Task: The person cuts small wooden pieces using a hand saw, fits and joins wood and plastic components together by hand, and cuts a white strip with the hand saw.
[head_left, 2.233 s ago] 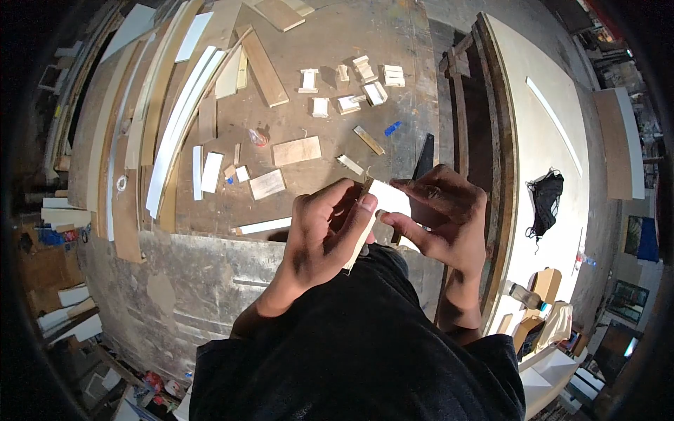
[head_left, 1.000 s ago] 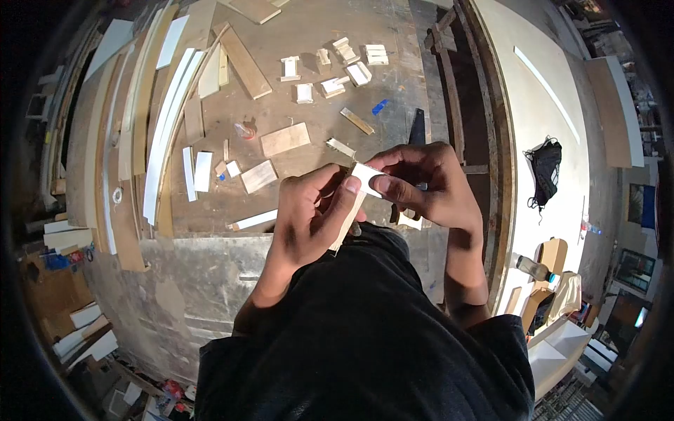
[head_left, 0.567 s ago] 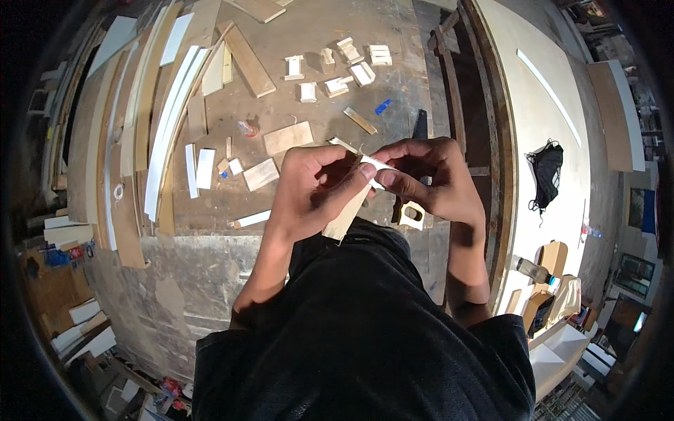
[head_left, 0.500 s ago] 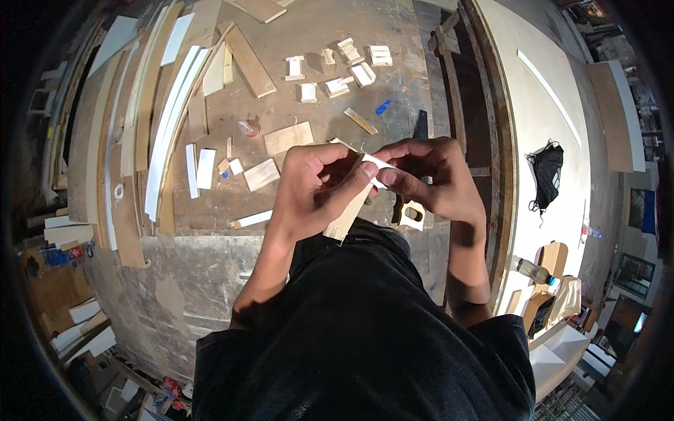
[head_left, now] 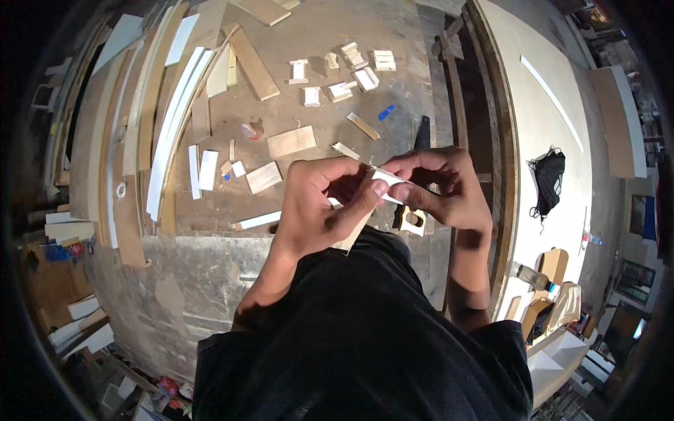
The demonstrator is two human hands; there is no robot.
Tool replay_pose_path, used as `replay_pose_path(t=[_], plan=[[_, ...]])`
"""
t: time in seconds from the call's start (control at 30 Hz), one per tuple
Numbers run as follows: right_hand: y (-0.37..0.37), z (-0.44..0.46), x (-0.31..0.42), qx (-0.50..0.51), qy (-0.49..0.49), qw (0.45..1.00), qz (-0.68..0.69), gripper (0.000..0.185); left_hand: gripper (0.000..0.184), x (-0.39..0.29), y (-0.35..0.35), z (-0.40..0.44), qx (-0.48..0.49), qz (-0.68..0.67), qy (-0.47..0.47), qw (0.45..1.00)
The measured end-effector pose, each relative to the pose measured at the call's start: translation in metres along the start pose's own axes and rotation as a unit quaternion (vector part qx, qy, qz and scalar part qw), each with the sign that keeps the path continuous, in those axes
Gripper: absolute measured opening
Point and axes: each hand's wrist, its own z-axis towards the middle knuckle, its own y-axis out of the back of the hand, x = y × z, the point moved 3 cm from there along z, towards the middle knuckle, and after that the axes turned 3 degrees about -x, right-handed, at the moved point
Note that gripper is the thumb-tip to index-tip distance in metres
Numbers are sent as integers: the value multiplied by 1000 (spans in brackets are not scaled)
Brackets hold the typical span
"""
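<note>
My left hand (head_left: 324,203) and my right hand (head_left: 444,188) meet in front of my chest. Between their thumbs and fingers is a small white-faced wood piece (head_left: 391,188), pinched from both sides. A pale wood strip (head_left: 357,235) slants down beneath my left thumb, partly covered by that hand; whether it is joined to the white-faced piece I cannot tell. Just below my right hand lies a handsaw (head_left: 413,220), its dark blade running up behind the fingers. A short wood offcut (head_left: 345,150) rests on the table beyond my left hand.
Several small wooden assemblies (head_left: 340,91) sit on the worktable (head_left: 302,35) farther off. Long boards and white strips (head_left: 175,133) lie along the left. On the white panel (head_left: 540,105) at right are a black mesh item (head_left: 547,181) and a bottle (head_left: 535,276).
Both hands have shifted slightly right and down with the pieces. The pale strip now shows less below my left hand, and more of the offcut beyond it is visible.
</note>
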Motion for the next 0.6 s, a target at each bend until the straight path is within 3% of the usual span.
replay_pose_path(t=[0.1, 0.43, 0.6], plan=[[1, 0, 1, 8, 27, 1000, 0, 28, 21, -8, -3, -3, 8, 16, 4, 1000], [6, -3, 2, 4, 91, 996, -7, 30, 22, -15, -8, -4, -36, 38, -116, 992], [5, -6, 12, 14, 75, 993, -93, 32, 20, -22, -1, -6, -11, 93, -100, 991]])
